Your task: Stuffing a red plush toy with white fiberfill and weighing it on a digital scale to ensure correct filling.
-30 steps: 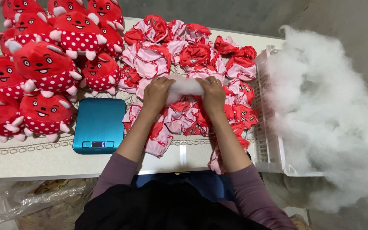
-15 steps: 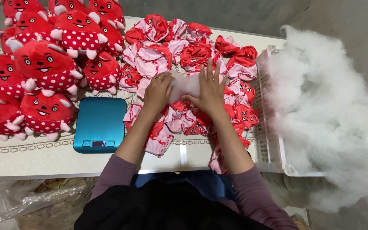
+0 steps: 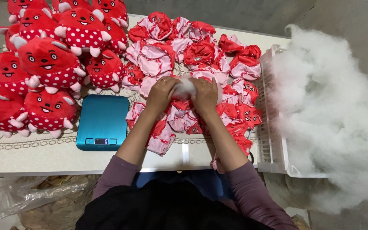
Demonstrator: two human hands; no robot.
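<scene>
**Both hands pressing one stuffing wad, frame centre**

We see the left hand (image 3: 162,93) and right hand (image 3: 205,94) closed from either side on a small white stuffing wad (image 3: 185,87), just above centre of the frame. Fingers curl around it; it sits between the palms, over the pile of unstuffed red-and-pink toy skins (image 3: 179,51) spread across the table (image 3: 30,155). Upper left: stuffed red plush toys (image 3: 47,64), packed touching each other. Left of the forearms, a teal kitchen scale (image 3: 102,121) lies flat, nothing on it. Right side: white plastic crate (image 3: 271,127) at the table edge, a big loose fibre fill heap (image 3: 333,110) spilling over it. Lower left: clear plastic bag (image 3: 22,196) below the table.
</scene>
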